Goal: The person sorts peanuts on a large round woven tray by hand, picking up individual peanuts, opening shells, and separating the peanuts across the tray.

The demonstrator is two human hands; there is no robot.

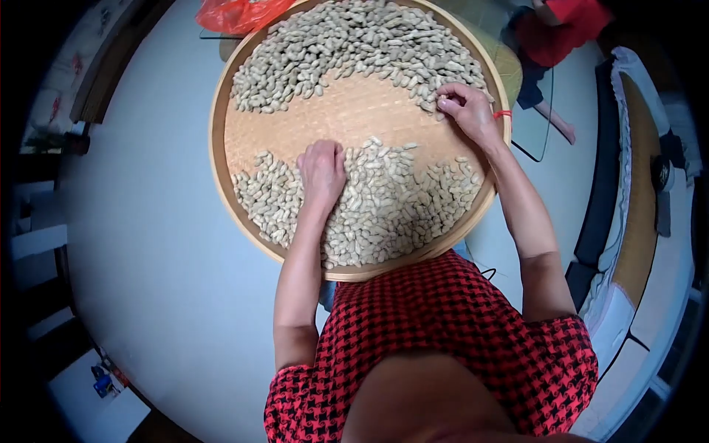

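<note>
A wide round bamboo tray [215, 159] with a raised rim holds many unshelled peanuts [384, 207] in two heaps, one at the far side and one at the near side. Between the heaps runs a bare strip of woven bottom. My left hand [323, 171] rests at the inner edge of the near heap, its fingers curled downward and their tips hidden. At the right end of the far heap, my right hand [467, 111] has thumb and forefinger pinched together on what looks like a peanut.
A red plastic bag [240, 15] lies beyond the tray's upper left rim. Another person in a red top [569, 29] is at the upper right, by a glass tabletop [533, 136]. A sofa [635, 192] stands along the right, and pale floor [155, 207] stretches left.
</note>
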